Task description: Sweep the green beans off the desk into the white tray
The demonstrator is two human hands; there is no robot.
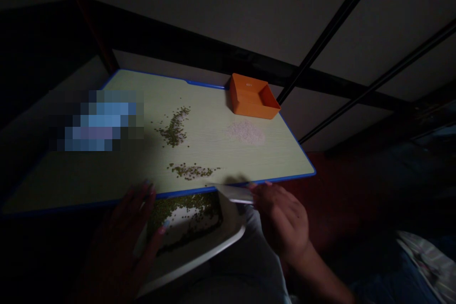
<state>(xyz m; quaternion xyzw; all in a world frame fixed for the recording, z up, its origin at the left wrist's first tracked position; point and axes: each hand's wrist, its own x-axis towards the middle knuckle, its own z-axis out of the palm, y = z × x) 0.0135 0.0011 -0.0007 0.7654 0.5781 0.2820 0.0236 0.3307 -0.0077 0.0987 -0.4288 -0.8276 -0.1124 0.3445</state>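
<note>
Under the near edge of a low pale table [210,152] with blue trim is a white tray [199,259], holding small green beans [167,206]. My right hand [281,218] has its fingers closed on a pale, flat piece at the tray's right corner, which looks like its rim or handle. At the tray's left side, my left hand [131,232] is in shadow with fingers stretched and apart. Its thumb reaches over the beans, and the fingertips come near the table edge. On the tabletop lie a pile of green beans mixed with white grains [174,130] and a smaller strip of beans [192,171].
An orange open box [256,99] stands at the table's far right corner. In front of it is a patch of white grains [245,132] resembling rice. A blurred-out blue patch [103,121] covers the table's left. Striped cloth [427,261] lies at lower right.
</note>
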